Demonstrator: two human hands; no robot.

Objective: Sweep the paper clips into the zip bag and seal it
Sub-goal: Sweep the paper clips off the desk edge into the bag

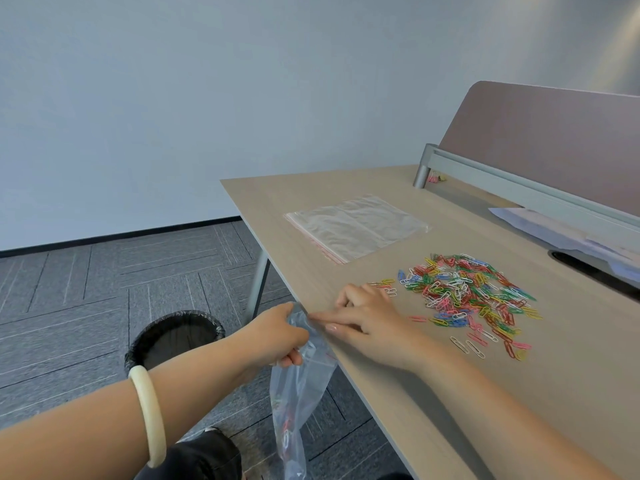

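Note:
A heap of coloured paper clips (pixel 467 292) lies on the wooden desk (pixel 519 393), with a few strays near its front. My left hand (pixel 280 336) grips the mouth of a clear zip bag (pixel 298 403) just below the desk's left edge; the bag hangs down with some clips inside. My right hand (pixel 370 320) rests flat on the desk at that edge, fingers spread, thumb touching the bag's rim. A small group of clips (pixel 384 285) sits just beyond its fingertips.
A stack of flat empty zip bags (pixel 356 226) lies further back on the desk. A black-lined waste bin (pixel 173 337) stands on the carpet under my left arm. A partition (pixel 554 147) and papers (pixel 561 233) line the desk's right side.

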